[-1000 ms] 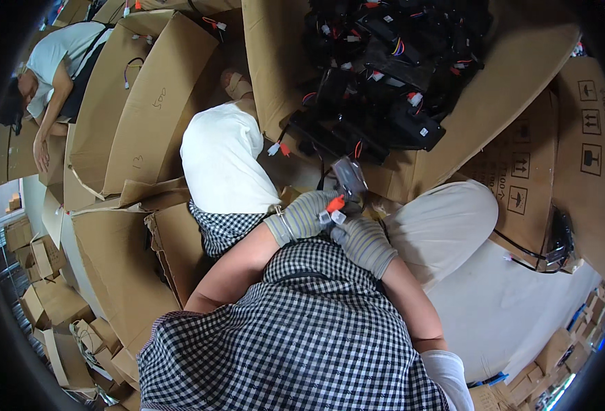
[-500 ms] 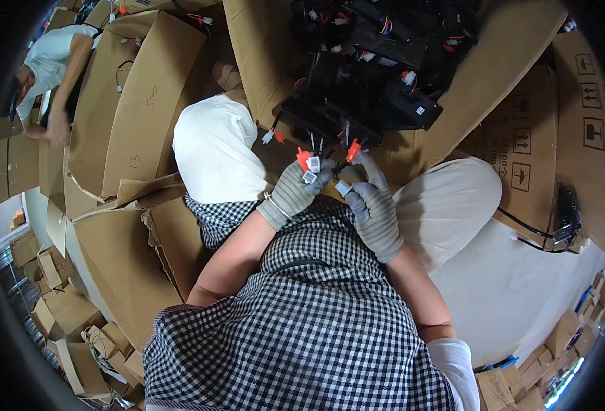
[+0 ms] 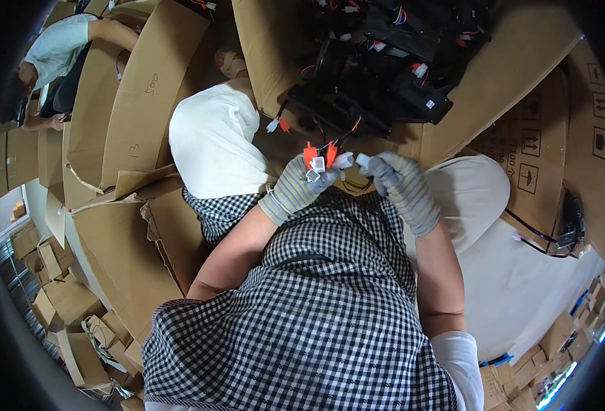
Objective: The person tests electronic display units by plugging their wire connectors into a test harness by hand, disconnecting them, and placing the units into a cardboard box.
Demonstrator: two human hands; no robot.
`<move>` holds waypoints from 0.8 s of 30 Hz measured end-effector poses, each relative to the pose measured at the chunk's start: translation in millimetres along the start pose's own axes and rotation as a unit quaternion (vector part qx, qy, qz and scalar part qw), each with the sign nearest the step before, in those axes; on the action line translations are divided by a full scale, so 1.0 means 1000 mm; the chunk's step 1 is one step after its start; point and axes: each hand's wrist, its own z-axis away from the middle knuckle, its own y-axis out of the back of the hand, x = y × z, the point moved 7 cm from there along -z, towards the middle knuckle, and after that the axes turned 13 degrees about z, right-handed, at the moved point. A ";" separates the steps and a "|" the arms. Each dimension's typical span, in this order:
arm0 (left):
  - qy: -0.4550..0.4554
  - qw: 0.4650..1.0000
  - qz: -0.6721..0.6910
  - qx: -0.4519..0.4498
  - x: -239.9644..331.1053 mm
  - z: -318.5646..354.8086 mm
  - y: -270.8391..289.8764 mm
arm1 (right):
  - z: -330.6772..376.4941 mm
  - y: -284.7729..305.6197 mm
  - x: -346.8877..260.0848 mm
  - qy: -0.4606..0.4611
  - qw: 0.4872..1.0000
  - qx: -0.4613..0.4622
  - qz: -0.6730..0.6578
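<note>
Both my hands wear grey striped work gloves and meet in front of my chest. My left hand [image 3: 301, 185] pinches a cluster of small connectors [image 3: 318, 159], two red and some white, on thin red and black wires. My right hand [image 3: 401, 186] holds a small white connector [image 3: 362, 159] right beside them, almost touching. The wires run up to a pile of black boxy modules [image 3: 377, 75] lying on a cardboard sheet [image 3: 514, 61] just beyond my hands. I sit with knees in white trousers [image 3: 213, 144] to either side.
Large open cardboard boxes [image 3: 138, 82] stand at my left. Another person [image 3: 56, 55] in a light shirt bends over boxes at the far upper left. Small folded cartons [image 3: 56, 301] are heaped at lower left and lower right. A black cable [image 3: 556, 236] lies at right.
My hands have lifted away from my lap toward the pile of black modules, and the connectors now sit between both fingertips. The view has shifted slightly downward.
</note>
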 end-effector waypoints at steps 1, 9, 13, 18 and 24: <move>0.001 1.000 0.001 0.000 -0.001 0.000 0.000 | -0.001 -0.006 0.004 -0.020 0.999 -0.039 -0.001; -0.110 0.955 -0.268 -0.063 0.006 0.003 -0.007 | -0.003 -0.022 0.037 -0.103 0.958 -0.252 -0.094; -0.161 0.932 -0.318 -0.063 0.003 0.009 -0.003 | -0.006 -0.030 0.035 -0.069 0.971 -0.217 -0.075; -0.189 0.918 -0.334 -0.102 0.012 0.006 -0.011 | -0.010 -0.034 0.033 -0.057 0.965 -0.220 -0.133; -0.238 0.856 -0.444 -0.118 0.002 0.016 -0.011 | -0.023 -0.038 0.038 -0.068 0.974 -0.217 -0.014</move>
